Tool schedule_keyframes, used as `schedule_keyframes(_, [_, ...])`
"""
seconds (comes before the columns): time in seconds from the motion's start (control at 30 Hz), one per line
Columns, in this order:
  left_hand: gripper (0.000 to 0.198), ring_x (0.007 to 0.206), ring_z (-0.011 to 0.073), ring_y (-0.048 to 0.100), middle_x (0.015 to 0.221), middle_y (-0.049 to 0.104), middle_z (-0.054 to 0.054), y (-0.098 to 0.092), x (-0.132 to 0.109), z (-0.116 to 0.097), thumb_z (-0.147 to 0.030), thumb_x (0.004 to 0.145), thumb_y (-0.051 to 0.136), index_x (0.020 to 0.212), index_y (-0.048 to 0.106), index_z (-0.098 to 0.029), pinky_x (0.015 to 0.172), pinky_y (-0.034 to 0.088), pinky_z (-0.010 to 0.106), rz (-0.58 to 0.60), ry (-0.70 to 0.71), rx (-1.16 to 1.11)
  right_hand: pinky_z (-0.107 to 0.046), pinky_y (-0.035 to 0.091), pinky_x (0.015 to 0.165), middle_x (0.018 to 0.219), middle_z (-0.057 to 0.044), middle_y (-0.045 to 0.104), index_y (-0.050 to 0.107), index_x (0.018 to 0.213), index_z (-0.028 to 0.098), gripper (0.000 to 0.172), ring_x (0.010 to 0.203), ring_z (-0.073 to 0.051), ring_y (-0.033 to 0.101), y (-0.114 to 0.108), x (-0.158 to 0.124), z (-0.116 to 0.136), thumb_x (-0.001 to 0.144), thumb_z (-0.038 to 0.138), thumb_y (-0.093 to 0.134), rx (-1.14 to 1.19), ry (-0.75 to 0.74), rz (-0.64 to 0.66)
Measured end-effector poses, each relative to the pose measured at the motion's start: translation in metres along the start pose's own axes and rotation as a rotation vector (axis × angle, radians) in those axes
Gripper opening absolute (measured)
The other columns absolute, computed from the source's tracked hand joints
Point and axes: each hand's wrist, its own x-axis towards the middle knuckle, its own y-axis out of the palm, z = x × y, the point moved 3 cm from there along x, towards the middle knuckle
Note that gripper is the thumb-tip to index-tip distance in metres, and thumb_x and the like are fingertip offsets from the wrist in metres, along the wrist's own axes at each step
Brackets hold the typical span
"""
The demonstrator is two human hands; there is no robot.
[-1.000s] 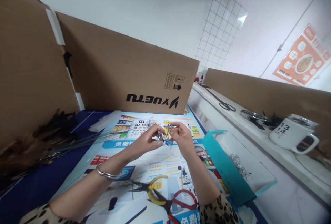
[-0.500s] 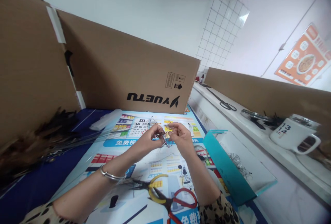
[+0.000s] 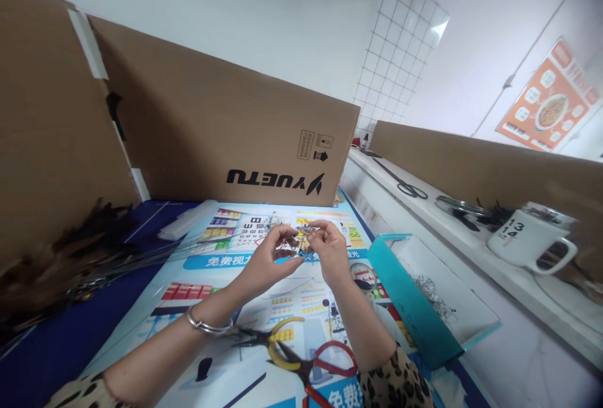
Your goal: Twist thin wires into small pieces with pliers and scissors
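Observation:
A small, tangled silver wire piece (image 3: pixel 304 241) with tiny bright bits is between my hands, above the printed sheet. My left hand (image 3: pixel 274 260) curves around its left side, thumb below and fingers above, the tips at its edge. From the right, my right hand (image 3: pixel 331 252) pinches it between thumb and forefinger. Its exact form is too fine to make out. More thin wire pieces (image 3: pixel 273 223) lie just behind my left fingers. Nearer to me, yellow-handled pliers (image 3: pixel 271 338) and red-handled cutters (image 3: pixel 308 367) lie crossed on the sheet.
An open teal box (image 3: pixel 414 307) holding loose wire pieces stands on the right. Beside it runs a white ledge with a mug (image 3: pixel 530 238) and black scissors (image 3: pixel 411 190). A cardboard panel (image 3: pixel 211 113) closes off the back. Dark feathery bundles with long wires (image 3: pixel 108 270) lie left.
My left thumb has spread away from the fingers around the wire piece, where they were pinched together. The right fingers have closed in on it. The view has shifted slightly.

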Motion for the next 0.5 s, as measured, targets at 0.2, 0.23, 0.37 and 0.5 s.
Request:
schedule_keyframes(0.2, [0.033,0.094,0.0172,0.051,0.098,0.051,0.002,0.005,-0.002,0.01,-0.017,0.067,0.068,0.094,0.05,-0.022,0.072,0.049,0.028,-0.106,-0.04,-0.121,-0.022,0.049,0.056,0.057,0.008,0.039,0.059,0.092,0.021,0.021,0.05,-0.007,0.042,0.002,0.0,-0.003,0.071,0.019,0.06,0.014,0.002,-0.002])
schedule_keyframes(0.23, [0.031,0.093,0.0166,0.051,0.097,0.051,0.002,0.005,-0.002,0.011,-0.016,0.067,0.068,0.092,0.051,-0.022,0.072,0.048,0.027,-0.105,-0.036,-0.145,-0.022,0.048,0.056,0.057,0.008,0.039,0.059,0.092,0.021,0.021,0.05,-0.007,0.041,0.002,0.0,-0.003,0.071,0.019,0.06,0.017,0.003,0.001])
schedule_keyframes(0.37, [0.026,0.088,0.0145,0.051,0.093,0.052,0.0,0.003,0.001,0.011,-0.011,0.065,0.068,0.084,0.052,-0.02,0.071,0.046,0.025,-0.093,-0.034,-0.219,-0.023,0.048,0.055,0.056,0.009,0.037,0.059,0.092,0.021,0.022,0.05,-0.007,0.04,0.003,0.001,-0.005,0.07,0.02,0.061,0.013,-0.001,0.032])
schedule_keyframes(0.5, [0.025,0.077,0.0125,0.051,0.085,0.053,-0.001,0.002,0.002,0.013,-0.008,0.063,0.067,0.08,0.053,-0.019,0.067,0.044,0.024,-0.1,-0.069,-0.26,-0.022,0.047,0.054,0.056,0.008,0.036,0.058,0.092,0.021,0.021,0.05,-0.007,0.04,0.005,0.0,-0.009,0.071,0.021,0.06,-0.04,-0.013,0.049])
